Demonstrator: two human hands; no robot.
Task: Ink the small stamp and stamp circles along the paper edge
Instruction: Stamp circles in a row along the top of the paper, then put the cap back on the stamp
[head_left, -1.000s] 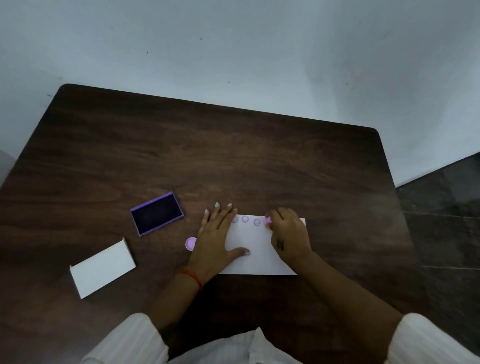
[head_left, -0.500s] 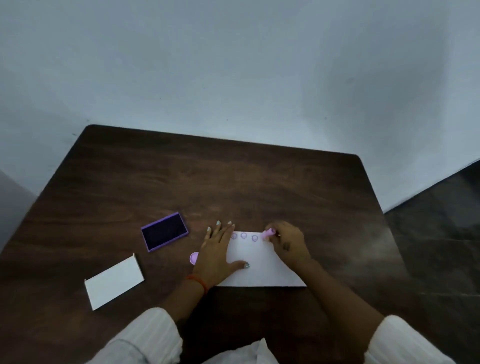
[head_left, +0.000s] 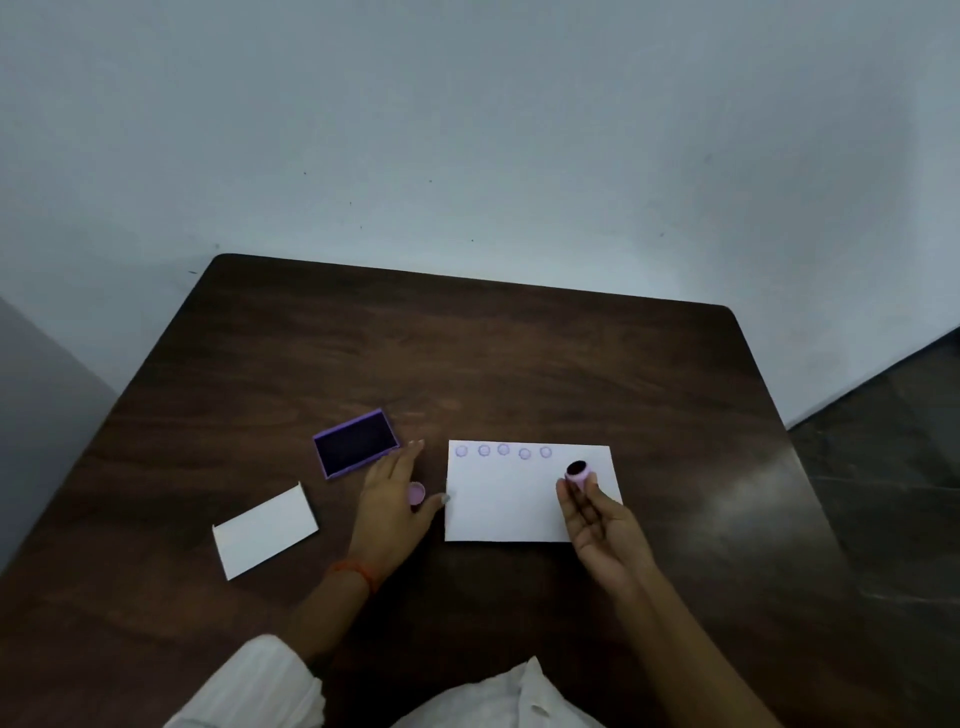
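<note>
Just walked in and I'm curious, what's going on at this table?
A person is stamping purple circles along the far edge of a white paper; five circles are down. The right hand holds the small stamp lifted, inked face up. The left hand rests flat on the table between the paper and the open ink pad.

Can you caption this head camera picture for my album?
Right hand lifts small stamp above paper bearing five purple circles.
</note>
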